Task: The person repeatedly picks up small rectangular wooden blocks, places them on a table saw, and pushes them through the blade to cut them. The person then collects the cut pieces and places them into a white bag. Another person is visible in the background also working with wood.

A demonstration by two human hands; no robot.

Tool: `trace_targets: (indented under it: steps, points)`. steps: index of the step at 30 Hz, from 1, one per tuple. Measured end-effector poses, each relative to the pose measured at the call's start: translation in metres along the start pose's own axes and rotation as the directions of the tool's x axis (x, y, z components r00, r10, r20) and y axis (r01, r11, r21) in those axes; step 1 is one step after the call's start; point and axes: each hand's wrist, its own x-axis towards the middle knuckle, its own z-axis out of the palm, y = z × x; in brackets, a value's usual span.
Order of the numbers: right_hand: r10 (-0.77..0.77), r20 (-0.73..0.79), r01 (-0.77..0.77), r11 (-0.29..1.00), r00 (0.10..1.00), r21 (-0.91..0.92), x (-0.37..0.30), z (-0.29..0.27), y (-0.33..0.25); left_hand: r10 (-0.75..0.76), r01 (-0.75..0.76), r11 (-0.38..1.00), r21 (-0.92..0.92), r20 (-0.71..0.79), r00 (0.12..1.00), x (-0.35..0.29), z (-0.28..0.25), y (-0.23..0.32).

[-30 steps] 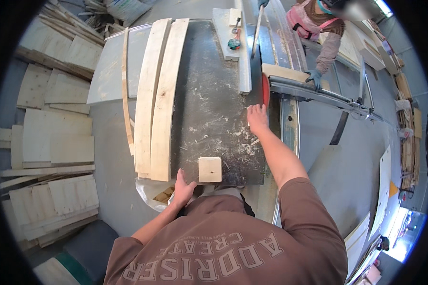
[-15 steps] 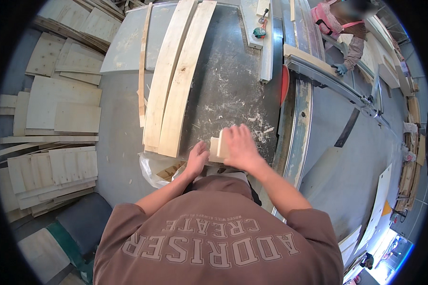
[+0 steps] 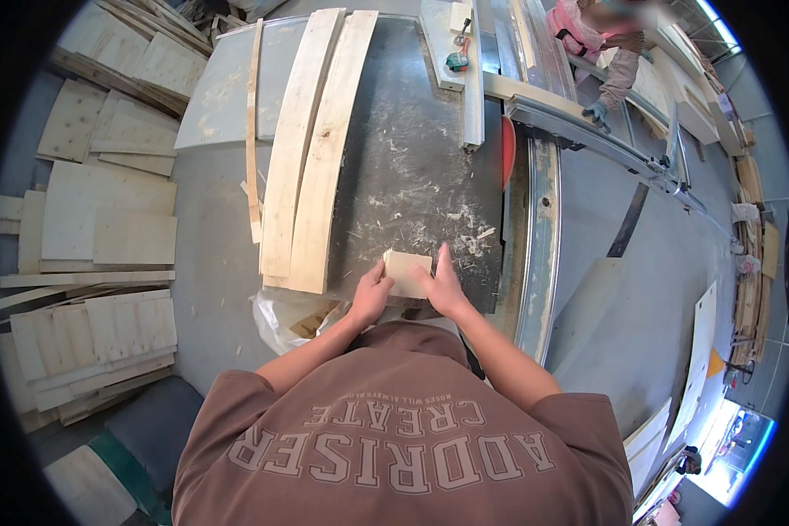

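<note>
A small, pale, square wooden piece [image 3: 408, 273] lies at the near edge of the dark saw table [image 3: 412, 167], between my hands. At its left edge my left hand [image 3: 373, 294] has curled fingers, closed on that side of the piece. My right hand [image 3: 444, 285] is against its right side, thumb laid over the near right corner and fingers stretched out away from me. Whether a second piece lies beneath is hard to tell.
Two long boards [image 3: 311, 167] and a narrow strip [image 3: 253, 131] lie left of my hands. A red guard [image 3: 508, 151] and metal rail [image 3: 539, 254] stand right. A gloved co-worker's hand [image 3: 596, 114] rests on the far fence. Wooden panels [image 3: 105, 210] are stacked left; a plastic bag [image 3: 276, 323] hangs near.
My right hand has turned from gripping a tilted wooden piece to stretched fingers at its right side. The piece now lies flat. The view has shifted slightly.
</note>
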Motion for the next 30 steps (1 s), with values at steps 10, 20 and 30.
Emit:
trace_targets:
  steps: [10,20,30]
  points:
    - [0.061,0.015,-0.062,0.916,0.998,0.396,-0.005,0.024,0.018,-0.069,0.052,0.925,0.376,0.032,0.997,0.0,-0.007,0.011]
    - [-0.288,0.213,0.359,0.728,0.933,-0.584,-0.017,-0.019,-0.022,0.191,-0.494,0.157,0.855,0.465,0.865,0.002,-0.007,0.092]
    - [-0.365,0.174,0.394,0.707,0.915,-0.587,-0.018,-0.017,-0.023,0.212,-0.504,0.146,0.852,0.47,0.857,0.005,-0.01,0.089]
